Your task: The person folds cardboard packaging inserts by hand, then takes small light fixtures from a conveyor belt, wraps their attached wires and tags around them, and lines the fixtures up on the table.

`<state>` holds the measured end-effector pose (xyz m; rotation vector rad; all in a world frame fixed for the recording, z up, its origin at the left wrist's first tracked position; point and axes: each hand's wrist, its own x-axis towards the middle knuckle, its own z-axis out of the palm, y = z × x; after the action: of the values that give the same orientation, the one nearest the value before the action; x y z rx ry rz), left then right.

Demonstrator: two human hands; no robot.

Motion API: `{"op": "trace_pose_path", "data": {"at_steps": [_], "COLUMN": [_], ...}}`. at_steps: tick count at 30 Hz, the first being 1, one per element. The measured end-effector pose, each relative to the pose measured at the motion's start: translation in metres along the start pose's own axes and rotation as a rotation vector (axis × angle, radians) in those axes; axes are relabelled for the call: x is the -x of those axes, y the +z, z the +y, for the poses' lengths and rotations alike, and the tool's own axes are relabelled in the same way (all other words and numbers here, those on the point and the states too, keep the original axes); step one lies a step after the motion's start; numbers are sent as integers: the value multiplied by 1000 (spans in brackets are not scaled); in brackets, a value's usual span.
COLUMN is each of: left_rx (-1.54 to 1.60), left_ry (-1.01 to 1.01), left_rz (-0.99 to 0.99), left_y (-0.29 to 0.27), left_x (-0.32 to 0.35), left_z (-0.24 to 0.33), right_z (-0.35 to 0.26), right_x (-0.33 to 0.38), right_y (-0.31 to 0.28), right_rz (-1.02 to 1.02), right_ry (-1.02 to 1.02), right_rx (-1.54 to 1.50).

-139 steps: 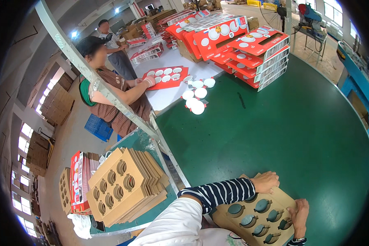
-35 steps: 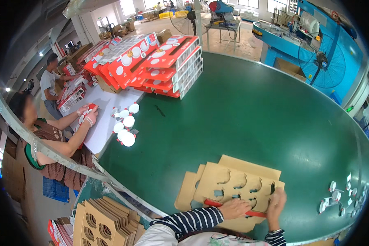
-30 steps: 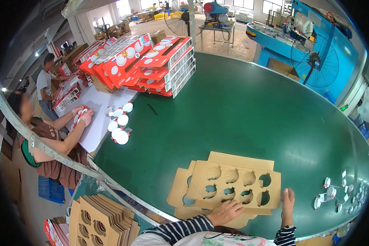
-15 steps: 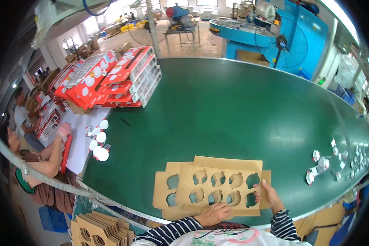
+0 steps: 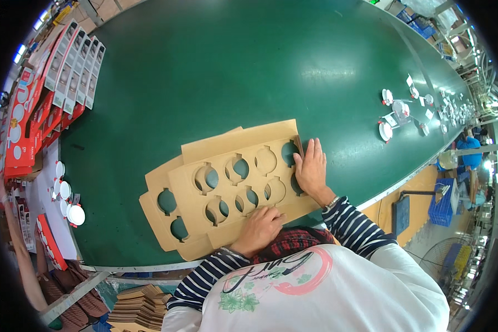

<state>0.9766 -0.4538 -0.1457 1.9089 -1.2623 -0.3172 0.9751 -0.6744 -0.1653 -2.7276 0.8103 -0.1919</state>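
Observation:
Two overlapping brown cardboard inserts with rows of round cut-outs lie in front of me. The upper insert (image 5: 187,206) sits shifted to the right over the lower insert (image 5: 154,178), whose left end sticks out. My left hand (image 5: 260,228) rests on the upper insert's near edge, its fingers bent and closed on the board; its thumb is hidden. At the right end, my right hand (image 5: 312,172) lies with fingers stretched out against the end flap, beside the last cut-outs. Green tabletop shows through several holes.
White round lamp-like parts (image 5: 385,131) are scattered on the green table (image 5: 205,72) at the right. More white discs (image 5: 76,215) lie at the left edge near stacked red-and-white boxes (image 5: 55,105). Below the table is a pile of cardboard inserts (image 5: 135,310). Another person's arm (image 5: 23,260) shows at far left.
My view has tilted down and turned, bringing the inserts nearer the middle. My right hand has gone from curling round the insert's right end to lying stretched out along it. The left hand stays at the near edge.

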Motion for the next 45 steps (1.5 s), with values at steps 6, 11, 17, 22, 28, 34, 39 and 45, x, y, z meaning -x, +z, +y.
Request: {"op": "trace_pose_path", "data": {"at_steps": [6, 11, 17, 22, 28, 34, 39, 45], "left_rx": [233, 296, -481, -78, 718, -294, -451, -543], "left_ry": [-50, -119, -372, -818, -801, -979, -1052, -1058], "left_rz": [-120, -13, 724, 1036, 1068, 616, 589, 614], "left_y": [2, 6, -52, -77, -121, -154, -127, -103], "left_x": [-1, 0, 28, 87, 114, 108, 89, 59], "left_z": [2, -3, -12, -46, -49, -56, -60, -66], "right_z": [-14, -15, 16, -5, -31, -59, -77, -88], "right_x": [14, 11, 1, 10, 9, 10, 16, 18], "right_y": [12, 22, -30, -64, -63, -34, -19, -13], "right_rz": [27, 25, -212, -277, -408, -512, -408, -394], "right_ry": [-57, -86, -58, -103, -74, -83, -211, -239], "right_rx": [70, 18, -576, -1056, -1183, -1152, -920, -820]}}
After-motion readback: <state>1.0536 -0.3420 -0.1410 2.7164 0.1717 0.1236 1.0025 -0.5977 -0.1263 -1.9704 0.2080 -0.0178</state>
